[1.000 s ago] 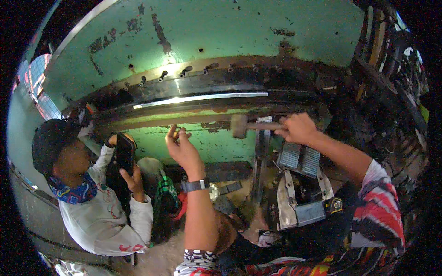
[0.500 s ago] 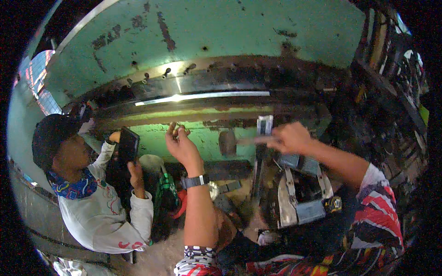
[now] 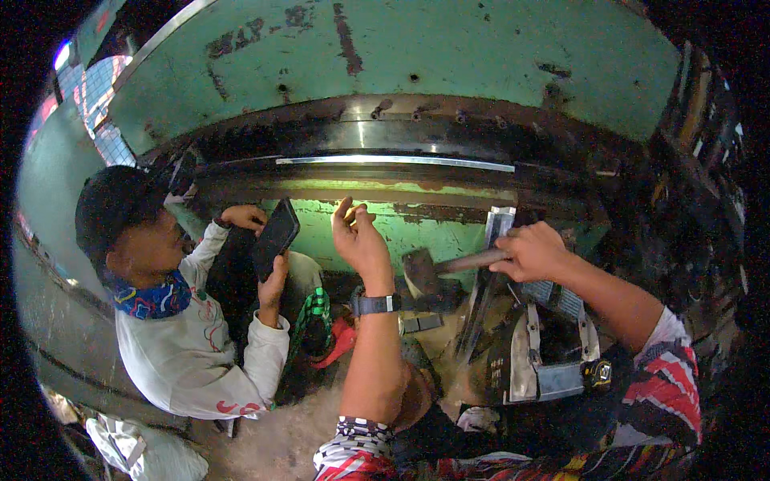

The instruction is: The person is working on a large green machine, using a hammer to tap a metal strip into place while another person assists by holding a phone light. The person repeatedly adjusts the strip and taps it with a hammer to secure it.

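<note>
My right hand (image 3: 531,252) is wrapped round the handle of a hammer (image 3: 420,273). Its dark, blocky head points left, below and to the right of my left hand (image 3: 358,237). That left hand is raised in front of the green lower panel (image 3: 313,232), its fingers loosely curled and a little apart, with nothing I can make out between them. Just beyond the hammer handle, a folded metal channel (image 3: 499,220) leans upright. A long, thin bright metal strip (image 3: 393,163) lies across the machine's dark bed, farther off than both hands.
At left a person (image 3: 188,353) in a white long-sleeved top holds a dark tablet or phone (image 3: 276,239). A tool bag (image 3: 525,353) with a tape measure (image 3: 596,374) sits below my right forearm. The machine's large green plate (image 3: 481,56) rises at the back. A white cloth bundle (image 3: 144,449) lies lower left.
The whole view has shifted, so most things sit farther right. The hammer head has dropped slightly, and its handle is less blurred. The other person's device is tilted more.
</note>
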The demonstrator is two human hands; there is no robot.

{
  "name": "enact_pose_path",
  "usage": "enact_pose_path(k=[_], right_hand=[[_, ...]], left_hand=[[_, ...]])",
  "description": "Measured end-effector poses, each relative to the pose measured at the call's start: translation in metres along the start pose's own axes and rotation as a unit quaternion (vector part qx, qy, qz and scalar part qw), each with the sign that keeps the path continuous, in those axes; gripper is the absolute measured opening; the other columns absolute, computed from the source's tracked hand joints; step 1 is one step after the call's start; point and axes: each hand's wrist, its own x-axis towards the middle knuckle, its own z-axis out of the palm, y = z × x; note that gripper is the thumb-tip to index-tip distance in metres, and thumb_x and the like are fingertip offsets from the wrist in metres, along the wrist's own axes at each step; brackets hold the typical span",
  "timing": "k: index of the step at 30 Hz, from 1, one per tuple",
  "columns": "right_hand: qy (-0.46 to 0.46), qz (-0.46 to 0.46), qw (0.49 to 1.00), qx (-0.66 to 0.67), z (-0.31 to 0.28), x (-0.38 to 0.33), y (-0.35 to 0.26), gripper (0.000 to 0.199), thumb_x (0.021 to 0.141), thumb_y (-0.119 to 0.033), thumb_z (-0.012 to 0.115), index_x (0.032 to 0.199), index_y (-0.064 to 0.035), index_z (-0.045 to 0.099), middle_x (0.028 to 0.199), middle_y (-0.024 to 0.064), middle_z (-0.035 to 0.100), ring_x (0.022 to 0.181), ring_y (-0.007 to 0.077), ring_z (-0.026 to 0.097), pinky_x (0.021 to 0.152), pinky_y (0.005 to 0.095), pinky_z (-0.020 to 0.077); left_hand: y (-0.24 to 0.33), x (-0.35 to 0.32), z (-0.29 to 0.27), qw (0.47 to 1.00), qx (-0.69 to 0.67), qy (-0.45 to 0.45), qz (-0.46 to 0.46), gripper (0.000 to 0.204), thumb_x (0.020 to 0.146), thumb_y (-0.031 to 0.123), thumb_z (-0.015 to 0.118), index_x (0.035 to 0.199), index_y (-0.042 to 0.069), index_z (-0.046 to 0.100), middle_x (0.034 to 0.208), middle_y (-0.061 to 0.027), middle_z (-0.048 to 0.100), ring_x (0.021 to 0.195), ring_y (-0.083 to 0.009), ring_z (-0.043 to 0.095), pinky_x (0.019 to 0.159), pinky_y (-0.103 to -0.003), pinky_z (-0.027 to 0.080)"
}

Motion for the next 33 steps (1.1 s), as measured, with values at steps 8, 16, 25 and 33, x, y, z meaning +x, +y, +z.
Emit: enact_pose_path(k=[8, 16, 25, 33], right_hand=[[0.045, 0.168, 0.983, -0.059, -0.017, 0.013, 0.058, 0.048, 0.08, -0.057, 0.07, 0.082, -0.0094, 0.076, 0.077, 0.0165, 0.072, 0.069, 0.0382, 0.071, 0.064, 0.0507, 0.0581], [-0.055, 0.015, 0.996, -0.066, -0.019, 0.003, 0.012, 0.046, 0.085, -0.055, 0.069, 0.09, -0.0095, 0.075, 0.077, 0.0151, 0.071, 0.073, 0.0389, 0.07, 0.065, 0.0508, 0.0554], [0.056, 0.007, 0.998, -0.02, -0.017, 0.032, -0.018, 0.044, 0.083, -0.052, 0.071, 0.094, -0.0087, 0.074, 0.078, 0.0186, 0.07, 0.074, 0.0393, 0.07, 0.066, 0.0511, 0.0552], [0.042, 0.145, 0.988, 0.031, 0.014, 0.096, 0.044, 0.04, 0.085, -0.046, 0.074, 0.074, -0.0076, 0.073, 0.068, 0.0166, 0.069, 0.069, 0.0368, 0.071, 0.059, 0.0484, 0.0549]], left_hand=[[0.006, -0.004, 0.004, 1.0, 0.003, -0.002, 0.01, 0.03, 0.097, 0.004, 0.057, 0.127, -0.002, 0.059, 0.1, -0.0092, 0.063, 0.086, -0.015, 0.061, 0.077, -0.031, 0.053], [-0.003, -0.005, 0.004, 1.0, 0.012, 0.007, 0.025, 0.026, 0.096, 0.001, 0.061, 0.122, 0.001, 0.061, 0.095, -0.007, 0.066, 0.079, -0.0137, 0.063, 0.072, -0.029, 0.053], [-0.016, 0.003, -0.001, 0.997, -0.003, 0.038, 0.074, 0.029, 0.096, 0.005, 0.059, 0.125, 0.001, 0.061, 0.097, -0.007, 0.065, 0.074, -0.0117, 0.059, 0.069, -0.028, 0.049], [-0.007, -0.007, 0.004, 1.0, -0.002, 0.024, 0.013, 0.029, 0.096, 0.002, 0.057, 0.124, -0.001, 0.06, 0.098, -0.0089, 0.064, 0.08, -0.0137, 0.061, 0.074, -0.029, 0.052]])
